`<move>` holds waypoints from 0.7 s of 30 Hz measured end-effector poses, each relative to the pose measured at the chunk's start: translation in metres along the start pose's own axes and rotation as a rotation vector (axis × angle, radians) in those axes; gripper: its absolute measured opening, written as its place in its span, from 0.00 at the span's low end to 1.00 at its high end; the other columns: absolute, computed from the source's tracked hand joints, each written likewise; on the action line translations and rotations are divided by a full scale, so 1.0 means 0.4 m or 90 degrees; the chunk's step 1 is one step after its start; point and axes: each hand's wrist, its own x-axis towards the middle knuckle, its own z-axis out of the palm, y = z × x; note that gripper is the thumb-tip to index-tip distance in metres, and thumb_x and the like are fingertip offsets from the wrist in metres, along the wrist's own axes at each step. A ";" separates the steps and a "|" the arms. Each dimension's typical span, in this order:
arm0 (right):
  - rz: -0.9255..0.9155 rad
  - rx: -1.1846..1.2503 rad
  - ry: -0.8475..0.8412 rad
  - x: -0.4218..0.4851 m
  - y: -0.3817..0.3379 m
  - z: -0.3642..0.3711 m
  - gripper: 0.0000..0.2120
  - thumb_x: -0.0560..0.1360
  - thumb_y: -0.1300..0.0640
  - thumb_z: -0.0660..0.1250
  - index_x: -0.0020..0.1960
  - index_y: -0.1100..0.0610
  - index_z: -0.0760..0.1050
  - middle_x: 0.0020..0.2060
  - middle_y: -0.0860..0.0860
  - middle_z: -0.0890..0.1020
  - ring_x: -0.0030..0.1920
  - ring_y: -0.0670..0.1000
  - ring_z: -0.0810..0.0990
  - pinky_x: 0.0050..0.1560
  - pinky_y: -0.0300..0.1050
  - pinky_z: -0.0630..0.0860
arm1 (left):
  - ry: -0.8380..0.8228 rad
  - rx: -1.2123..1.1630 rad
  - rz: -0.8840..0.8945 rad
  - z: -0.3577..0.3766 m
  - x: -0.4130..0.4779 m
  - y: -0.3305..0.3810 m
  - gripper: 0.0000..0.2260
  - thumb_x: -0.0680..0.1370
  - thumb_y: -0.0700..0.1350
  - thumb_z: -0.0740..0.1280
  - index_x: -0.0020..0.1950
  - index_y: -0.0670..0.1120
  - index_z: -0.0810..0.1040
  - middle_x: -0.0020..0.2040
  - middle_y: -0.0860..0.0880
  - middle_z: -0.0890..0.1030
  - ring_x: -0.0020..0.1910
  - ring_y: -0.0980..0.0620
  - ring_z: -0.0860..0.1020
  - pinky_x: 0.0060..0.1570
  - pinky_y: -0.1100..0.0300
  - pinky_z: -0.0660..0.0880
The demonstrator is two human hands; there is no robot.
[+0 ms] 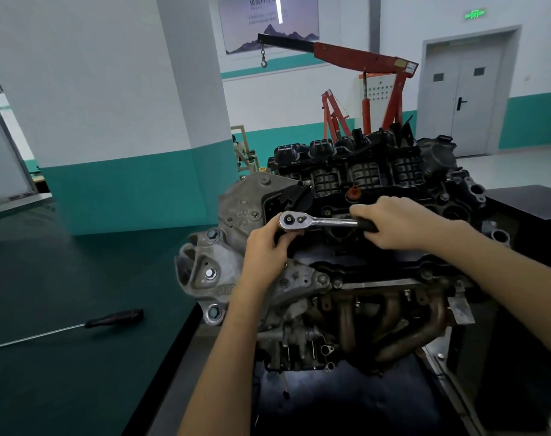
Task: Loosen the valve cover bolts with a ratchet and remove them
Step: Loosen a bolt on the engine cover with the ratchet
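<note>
At the left end of the valve cover (337, 201), the ratchet (318, 220) sat level over a hidden bolt, the right grip (403, 223) curled round its handle and the left grip (267, 247) pinching beneath its head. Being rigid, slick steel, it probably pulled best from the handle's far end.

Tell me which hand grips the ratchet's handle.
The right hand, curled round the ratchet at its black grip; the left hand only holds the head end.

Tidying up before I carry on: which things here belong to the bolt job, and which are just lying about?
In the job: ratchet, left hand at its head, right hand on its handle, valve cover.
Lying about: screwdriver, red hoist.
</note>
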 end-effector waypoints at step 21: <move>0.089 0.273 0.042 -0.078 -0.114 0.152 0.11 0.72 0.58 0.65 0.54 0.49 0.73 0.37 0.51 0.76 0.42 0.59 0.80 0.38 0.45 0.72 | -0.055 -0.065 -0.012 -0.013 0.000 -0.016 0.08 0.78 0.36 0.64 0.49 0.47 0.80 0.44 0.56 0.83 0.44 0.58 0.80 0.48 0.58 0.76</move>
